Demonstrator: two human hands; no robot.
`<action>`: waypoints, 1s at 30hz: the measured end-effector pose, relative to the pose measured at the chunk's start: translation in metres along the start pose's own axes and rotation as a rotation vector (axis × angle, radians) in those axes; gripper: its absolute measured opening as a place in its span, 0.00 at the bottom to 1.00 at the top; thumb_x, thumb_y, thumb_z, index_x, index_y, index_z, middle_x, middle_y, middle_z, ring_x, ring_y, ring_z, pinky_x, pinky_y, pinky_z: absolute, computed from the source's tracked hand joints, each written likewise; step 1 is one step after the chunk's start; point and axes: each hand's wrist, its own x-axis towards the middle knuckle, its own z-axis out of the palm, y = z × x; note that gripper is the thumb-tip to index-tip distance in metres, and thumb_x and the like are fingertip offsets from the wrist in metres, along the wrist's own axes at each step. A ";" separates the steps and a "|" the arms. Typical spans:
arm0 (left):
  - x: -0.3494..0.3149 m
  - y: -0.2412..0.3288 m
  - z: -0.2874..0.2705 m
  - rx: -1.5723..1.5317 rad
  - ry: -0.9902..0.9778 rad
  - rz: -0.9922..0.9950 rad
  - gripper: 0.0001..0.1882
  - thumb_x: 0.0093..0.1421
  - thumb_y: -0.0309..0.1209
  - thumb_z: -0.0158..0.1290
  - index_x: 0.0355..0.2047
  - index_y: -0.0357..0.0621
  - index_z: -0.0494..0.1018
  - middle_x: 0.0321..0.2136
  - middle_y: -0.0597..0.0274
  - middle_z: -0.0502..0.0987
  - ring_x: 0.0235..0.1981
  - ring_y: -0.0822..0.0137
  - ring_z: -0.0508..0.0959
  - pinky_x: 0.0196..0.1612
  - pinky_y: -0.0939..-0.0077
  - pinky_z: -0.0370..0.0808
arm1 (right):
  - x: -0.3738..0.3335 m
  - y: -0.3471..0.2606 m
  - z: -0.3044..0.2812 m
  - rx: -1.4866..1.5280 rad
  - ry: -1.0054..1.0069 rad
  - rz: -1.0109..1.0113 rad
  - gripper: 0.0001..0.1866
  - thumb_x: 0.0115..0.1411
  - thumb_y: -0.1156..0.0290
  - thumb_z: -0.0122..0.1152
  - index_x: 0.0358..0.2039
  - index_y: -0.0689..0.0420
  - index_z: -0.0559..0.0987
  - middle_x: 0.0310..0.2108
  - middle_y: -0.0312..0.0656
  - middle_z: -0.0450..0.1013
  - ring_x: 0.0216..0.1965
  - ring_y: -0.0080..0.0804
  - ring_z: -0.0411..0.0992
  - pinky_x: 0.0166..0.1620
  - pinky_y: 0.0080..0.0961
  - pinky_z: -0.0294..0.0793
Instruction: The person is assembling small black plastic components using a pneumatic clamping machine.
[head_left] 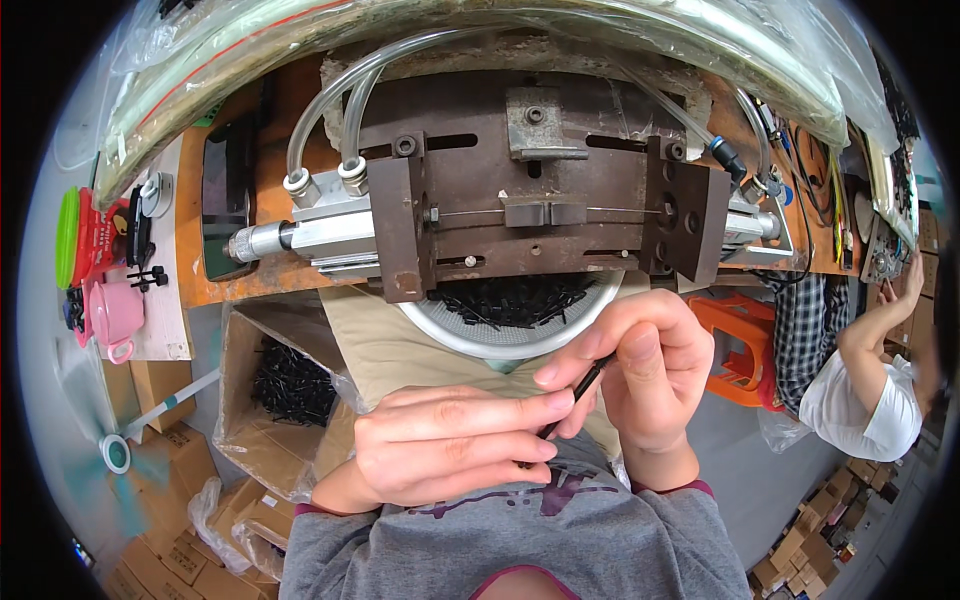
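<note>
Close in front of my chest, my right hand point(650, 375) pinches a thin black rod-like piece point(585, 385) between thumb and fingers. Its lower end runs to the fingertips of my left hand point(440, 440), which is closed around it with the palm hidden. A dark bit also shows below the left fingertips, too small to make out. Below the bench edge, a white basin point(425, 330) in my lap holds many short black pieces point(510, 300). Beyond my hands stands a brown metal fixture point(540, 240) with a thin rod across its middle block point(545, 213); neither hand touches it.
Pneumatic cylinders point(345, 235) with clear hoses point(325, 95) flank the fixture. Left are a dark phone-like slab point(230, 190), a pink cup point(117, 312) and an open carton point(250, 420) of black pieces. Right, an orange stool point(735, 345) stands near another person's arm point(870, 340).
</note>
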 end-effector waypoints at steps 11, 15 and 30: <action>-0.003 -0.004 0.000 0.017 0.015 -0.030 0.16 0.40 0.30 0.73 0.31 0.39 0.83 0.39 0.49 0.82 0.30 0.63 0.84 0.32 0.75 0.82 | 0.000 0.003 -0.001 0.071 -0.008 0.040 0.13 0.72 0.71 0.45 0.41 0.69 0.73 0.33 0.55 0.79 0.23 0.28 0.78 0.23 0.16 0.73; 0.001 0.001 0.002 0.195 0.010 -0.001 0.18 0.41 0.26 0.72 0.34 0.39 0.82 0.43 0.51 0.81 0.34 0.63 0.84 0.33 0.75 0.81 | 0.005 -0.004 0.001 0.107 0.127 0.167 0.13 0.70 0.69 0.52 0.42 0.68 0.74 0.33 0.52 0.79 0.22 0.23 0.74 0.26 0.17 0.73; 0.001 0.006 0.004 0.330 -0.062 0.012 0.19 0.42 0.24 0.71 0.38 0.40 0.82 0.46 0.55 0.81 0.36 0.66 0.82 0.36 0.77 0.80 | 0.006 -0.004 -0.004 0.174 0.120 0.197 0.07 0.67 0.77 0.54 0.42 0.68 0.76 0.34 0.50 0.79 0.24 0.23 0.76 0.28 0.18 0.76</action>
